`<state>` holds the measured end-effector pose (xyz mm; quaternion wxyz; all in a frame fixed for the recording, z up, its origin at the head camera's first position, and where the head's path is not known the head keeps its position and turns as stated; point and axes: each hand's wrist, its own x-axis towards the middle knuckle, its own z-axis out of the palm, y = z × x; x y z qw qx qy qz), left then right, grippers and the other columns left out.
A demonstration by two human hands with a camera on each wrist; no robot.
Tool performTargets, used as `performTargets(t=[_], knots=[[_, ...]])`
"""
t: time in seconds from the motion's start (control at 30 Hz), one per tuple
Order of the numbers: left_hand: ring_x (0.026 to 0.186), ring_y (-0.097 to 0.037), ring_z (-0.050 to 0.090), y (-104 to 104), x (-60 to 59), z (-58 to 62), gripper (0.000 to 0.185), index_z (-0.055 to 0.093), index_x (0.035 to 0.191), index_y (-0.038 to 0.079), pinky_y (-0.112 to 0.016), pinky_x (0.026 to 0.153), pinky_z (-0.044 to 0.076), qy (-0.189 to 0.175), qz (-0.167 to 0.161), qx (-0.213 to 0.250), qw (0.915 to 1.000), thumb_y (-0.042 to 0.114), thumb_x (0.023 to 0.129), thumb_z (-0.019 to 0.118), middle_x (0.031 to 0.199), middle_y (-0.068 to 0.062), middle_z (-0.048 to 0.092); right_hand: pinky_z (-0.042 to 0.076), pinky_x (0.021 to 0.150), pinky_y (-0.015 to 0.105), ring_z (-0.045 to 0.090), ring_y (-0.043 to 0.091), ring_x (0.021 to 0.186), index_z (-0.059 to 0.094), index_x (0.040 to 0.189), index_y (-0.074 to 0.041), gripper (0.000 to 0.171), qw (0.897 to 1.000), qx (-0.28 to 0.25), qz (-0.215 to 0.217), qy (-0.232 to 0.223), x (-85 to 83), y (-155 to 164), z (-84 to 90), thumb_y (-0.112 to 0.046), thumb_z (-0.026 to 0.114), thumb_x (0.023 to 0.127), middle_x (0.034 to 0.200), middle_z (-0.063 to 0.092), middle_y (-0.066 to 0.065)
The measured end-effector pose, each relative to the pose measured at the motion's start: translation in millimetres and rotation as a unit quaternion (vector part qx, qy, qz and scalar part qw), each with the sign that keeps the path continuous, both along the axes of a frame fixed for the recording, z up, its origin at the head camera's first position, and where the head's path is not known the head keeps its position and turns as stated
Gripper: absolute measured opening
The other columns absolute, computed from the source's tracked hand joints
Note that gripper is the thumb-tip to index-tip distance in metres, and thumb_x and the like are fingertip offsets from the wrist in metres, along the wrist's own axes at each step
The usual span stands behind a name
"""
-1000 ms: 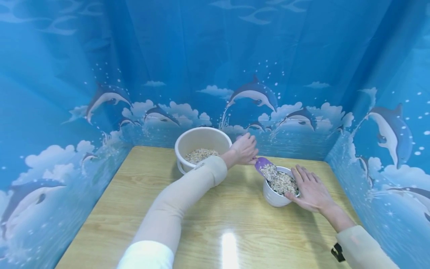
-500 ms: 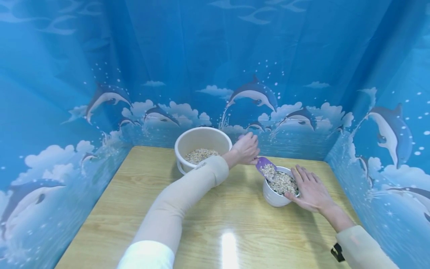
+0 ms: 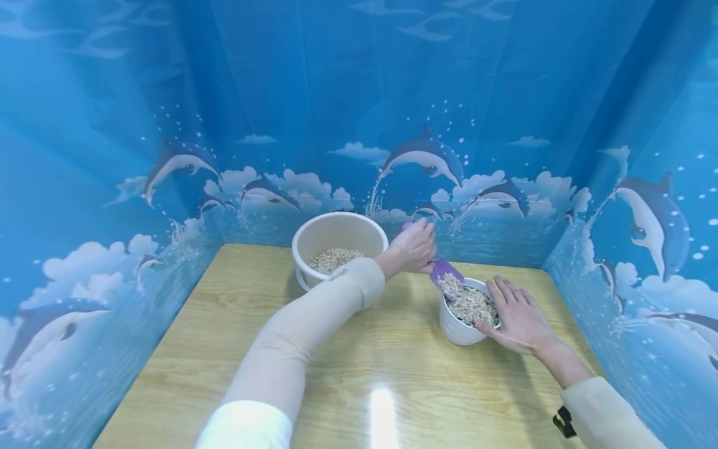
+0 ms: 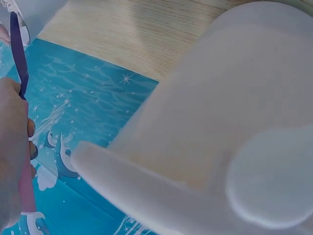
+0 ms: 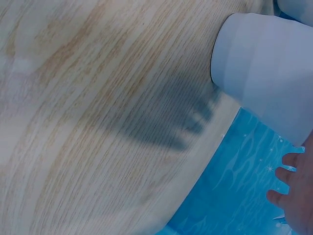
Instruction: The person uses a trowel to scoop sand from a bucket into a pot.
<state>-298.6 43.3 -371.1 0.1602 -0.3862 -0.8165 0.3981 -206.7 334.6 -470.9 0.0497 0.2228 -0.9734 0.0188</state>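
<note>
A small nudge at the table (image 3: 348, 368): the left hand (image 3: 413, 248) has eased slightly to the right over the past second, carrying the purple scoop (image 3: 445, 269) a touch farther over the white pot (image 3: 461, 333). Scoop and pot now overlap at the pot's left rim, while the pot itself and the right hand (image 3: 521, 320) look unmoved. Pale grains (image 3: 449, 285) lie on the scoop's lower end, so the tipping-out appears under way rather than finished — though whether any are falling just now cannot be told from here.

The left hand is closed, its fingers wrapped around the scoop's pink handle (image 4: 27, 186), with the blade slanting down toward the pot. The right hand is opened out, fingers extended, the thumb and nearest fingertip touching the pot's right rim — steadying it, by the look of things, without gripping.

The pot stands upright, heaped near its rim with the same pale mix. Left of it, well apart, the large cream bucket (image 3: 336, 234) holds more, partly hidden behind the sleeve (image 3: 314, 324).
</note>
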Motion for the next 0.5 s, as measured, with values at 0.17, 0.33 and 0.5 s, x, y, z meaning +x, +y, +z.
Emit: performTargets(t=[0.17,0.33,0.5], knots=[[0.094,-0.015,0.046,3.3,-1.1,1.2,0.064,0.066,0.103,0.026,-0.032,0.084,0.036,0.01,0.0,-0.006,0.9999,0.068,0.107,0.018,0.106,0.006,0.067,0.027,0.121,0.073,0.032,0.057,0.152,0.026,0.163,0.004,0.103,1.0,0.001,-0.002,-0.002,0.2,-0.5,0.9,-0.069,0.056,0.097,0.169,0.024,0.034],[0.098,-0.015,0.048,6.7,-3.0,0.7,0.064,0.066,0.105,0.027,-0.032,0.088,0.039,0.013,0.002,-0.004,0.9999,0.068,0.107,0.018,0.108,0.006,0.067,0.028,0.12,0.074,0.033,0.058,0.151,0.026,0.163,0.004,0.103,1.0,0.0,-0.001,-0.001,0.3,-0.9,0.9,-0.068,0.056,0.097,0.169,0.025,0.034],[0.106,-0.016,0.053,8.6,-5.1,-0.7,0.062,0.065,0.112,0.027,-0.033,0.094,0.042,0.018,0.007,-0.001,0.9998,0.067,0.108,0.017,0.114,0.004,0.068,0.027,0.12,0.074,0.032,0.058,0.151,0.026,0.163,0.005,0.102,1.0,-0.003,-0.001,-0.001,0.5,-1.1,1.1,-0.068,0.056,0.097,0.169,0.025,0.034]])
